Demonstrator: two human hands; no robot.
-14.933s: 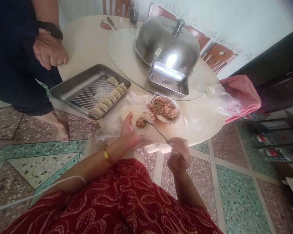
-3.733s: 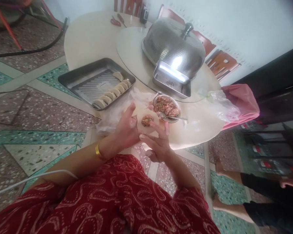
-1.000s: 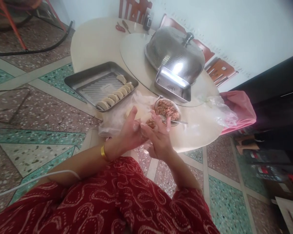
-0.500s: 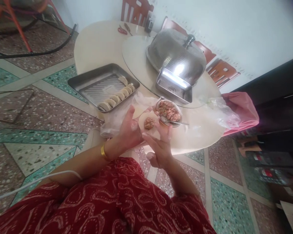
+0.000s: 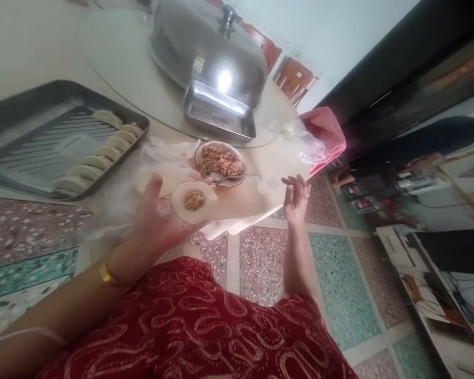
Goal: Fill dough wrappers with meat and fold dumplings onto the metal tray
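- Terrazzo floor in pink and green lies under a round cream table.
- On the table stand a steel dome cover and a tray with a row of folded dumplings.
- Nearer sits a bowl of minced filling with a spoon resting in it.
- Left hand, palm up and fingers spread, cradles a round wrapper topped with filling, just in front of the bowl.
- Right hand hovers empty, fingers loosely apart, past the table edge.

Bowl right of tray
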